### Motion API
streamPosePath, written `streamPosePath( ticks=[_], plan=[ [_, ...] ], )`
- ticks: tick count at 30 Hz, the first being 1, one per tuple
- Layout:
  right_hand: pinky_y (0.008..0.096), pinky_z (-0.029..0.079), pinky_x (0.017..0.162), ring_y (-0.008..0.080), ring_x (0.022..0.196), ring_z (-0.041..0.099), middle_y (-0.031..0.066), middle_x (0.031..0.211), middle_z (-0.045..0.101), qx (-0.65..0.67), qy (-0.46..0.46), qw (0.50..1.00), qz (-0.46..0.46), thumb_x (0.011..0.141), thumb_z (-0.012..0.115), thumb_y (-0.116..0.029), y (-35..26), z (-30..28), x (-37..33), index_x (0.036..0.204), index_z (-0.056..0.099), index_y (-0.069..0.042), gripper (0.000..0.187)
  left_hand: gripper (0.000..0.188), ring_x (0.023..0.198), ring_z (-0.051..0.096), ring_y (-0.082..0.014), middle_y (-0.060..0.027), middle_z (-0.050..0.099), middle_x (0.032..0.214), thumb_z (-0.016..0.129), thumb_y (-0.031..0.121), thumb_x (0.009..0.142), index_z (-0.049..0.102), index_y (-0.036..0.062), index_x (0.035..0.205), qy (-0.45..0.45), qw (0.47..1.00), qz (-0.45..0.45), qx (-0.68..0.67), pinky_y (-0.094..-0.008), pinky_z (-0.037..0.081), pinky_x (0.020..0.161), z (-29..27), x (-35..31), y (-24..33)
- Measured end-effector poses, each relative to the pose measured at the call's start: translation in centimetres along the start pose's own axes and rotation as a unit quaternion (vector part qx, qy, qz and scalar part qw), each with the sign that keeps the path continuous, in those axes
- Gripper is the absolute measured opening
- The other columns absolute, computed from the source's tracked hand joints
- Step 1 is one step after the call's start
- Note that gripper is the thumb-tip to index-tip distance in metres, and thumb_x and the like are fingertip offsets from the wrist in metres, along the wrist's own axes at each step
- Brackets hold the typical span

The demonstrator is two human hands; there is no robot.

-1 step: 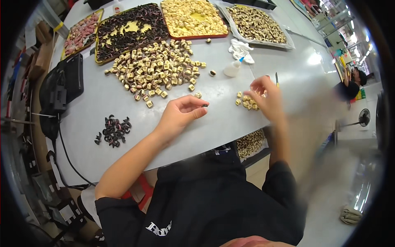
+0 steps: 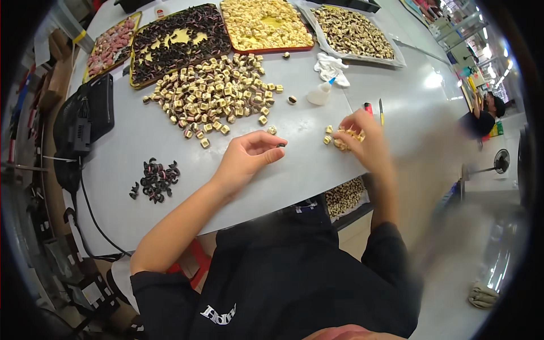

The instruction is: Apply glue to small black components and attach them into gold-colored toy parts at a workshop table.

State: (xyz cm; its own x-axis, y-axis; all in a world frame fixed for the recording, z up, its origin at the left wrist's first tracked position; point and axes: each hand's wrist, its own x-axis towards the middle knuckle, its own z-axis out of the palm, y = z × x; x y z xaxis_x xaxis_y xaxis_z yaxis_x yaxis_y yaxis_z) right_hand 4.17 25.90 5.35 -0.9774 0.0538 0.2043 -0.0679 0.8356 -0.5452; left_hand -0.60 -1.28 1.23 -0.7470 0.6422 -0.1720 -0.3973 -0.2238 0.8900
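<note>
Black piece (image 2: 281, 145) in narrow left grip (image 2: 243, 161)

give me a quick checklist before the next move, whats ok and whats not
1. Left hand holding a small dark piece: ok
2. Right hand at the small yellow pieces: ok
3. Yellow piece gripped in the right hand: cannot tell, view unclear
4. Blue-tipped bottle clear of both hands: ok
5. Pointed tool off the table: not ok, lies beyond the right hand
</note>
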Motion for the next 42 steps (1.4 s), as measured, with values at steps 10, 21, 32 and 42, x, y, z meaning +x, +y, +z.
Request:
streamPosePath(
  ticks=[10,21,32,42],
  plan=[
    [0.0299,0.047,0.069,0.0224,0.081,0.057,0.0084,0.087,0.06,0.019,-0.033,0.991,-0.127,0.071,0.072,-0.002,-2.7,2.0,-1.0,0.086,0.059,-0.001,0.02,0.022,0.085,0.05,-0.0053,0.0009,0.057,0.094,0.069,0.014,0.083,0.062,0.0023,0.1,-0.008,1.0,-0.013,-0.016,-0.019,0.042,0.076,0.1,-0.4,0.1],
    [0.0313,0.049,0.072,0.0234,0.085,0.06,0.008,0.09,0.067,0.191,0.125,0.926,-0.302,0.064,0.076,0.005,-7.3,6.2,-1.5,0.086,0.063,-0.004,0.027,0.023,0.09,0.056,-0.0093,-0.0026,0.062,0.095,0.067,0.014,0.084,0.064,0.0001,0.103,-0.082,0.982,-0.015,-0.169,-0.024,0.045,0.082,-0.5,-0.3,-1.0],
    [0.0302,0.05,0.069,0.0238,0.082,0.061,0.0066,0.089,0.067,0.128,0.249,0.914,-0.295,0.059,0.076,0.005,-8.0,8.3,-1.1,0.086,0.068,-0.005,0.03,0.034,0.098,0.054,-0.0127,-0.0035,0.058,0.1,0.062,0.018,0.088,0.059,-0.0019,0.116,-0.051,0.996,0.069,-0.021,-0.0282,0.043,0.09,-0.5,-0.3,-0.9],
    [0.0322,0.046,0.072,0.0242,0.081,0.059,0.0089,0.09,0.063,0.15,0.205,0.932,-0.258,0.068,0.069,0.01,-8.2,9.1,-1.6,0.089,0.067,-0.004,0.025,0.032,0.092,0.056,-0.01,-0.0044,0.062,0.093,0.061,0.018,0.089,0.059,0.0002,0.115,0.025,0.996,0.074,-0.052,-0.0246,0.045,0.082,1.0,-0.8,-0.5]
  ],
)
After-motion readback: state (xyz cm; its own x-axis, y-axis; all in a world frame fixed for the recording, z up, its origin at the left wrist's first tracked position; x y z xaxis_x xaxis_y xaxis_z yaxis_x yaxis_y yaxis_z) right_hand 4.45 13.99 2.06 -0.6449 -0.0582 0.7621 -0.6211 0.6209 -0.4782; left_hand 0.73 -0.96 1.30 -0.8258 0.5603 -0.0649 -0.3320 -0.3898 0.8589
